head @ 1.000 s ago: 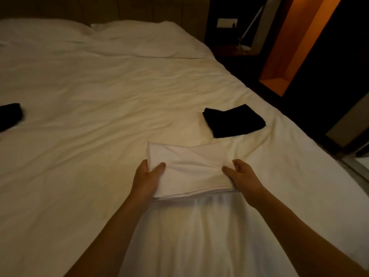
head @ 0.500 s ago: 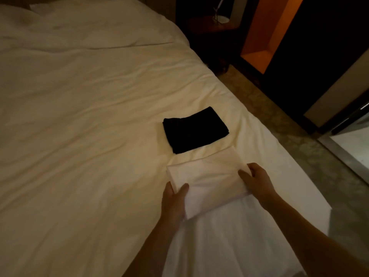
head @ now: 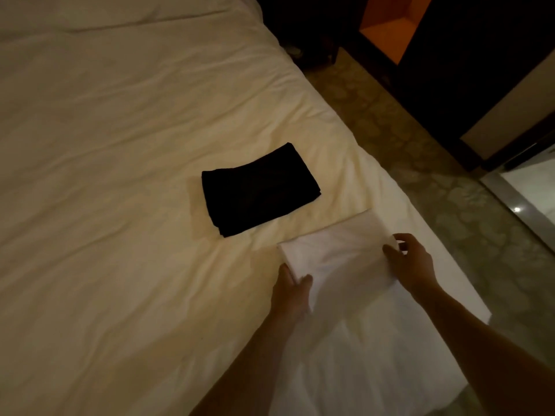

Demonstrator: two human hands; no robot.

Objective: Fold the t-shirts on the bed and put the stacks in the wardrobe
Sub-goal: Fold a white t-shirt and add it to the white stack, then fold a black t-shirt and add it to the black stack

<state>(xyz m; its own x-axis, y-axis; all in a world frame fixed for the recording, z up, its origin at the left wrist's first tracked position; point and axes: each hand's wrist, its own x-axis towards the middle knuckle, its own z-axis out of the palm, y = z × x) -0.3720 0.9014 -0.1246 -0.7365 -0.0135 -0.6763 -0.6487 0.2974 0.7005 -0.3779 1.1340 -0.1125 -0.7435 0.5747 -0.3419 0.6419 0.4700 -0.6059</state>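
Our left hand (head: 290,291) and right hand (head: 410,264) hold the folded white t-shirt (head: 339,253); the black t-shirt (head: 258,189) is folded too. Wardrobe comes next.

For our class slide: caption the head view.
Both hands, left and right, grip a folded white t-shirt beside a folded black one.

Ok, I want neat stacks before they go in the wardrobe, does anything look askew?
Nothing stands out. The black shirt lies folded flat on the bed; both hands hold the white shirt, folded square.
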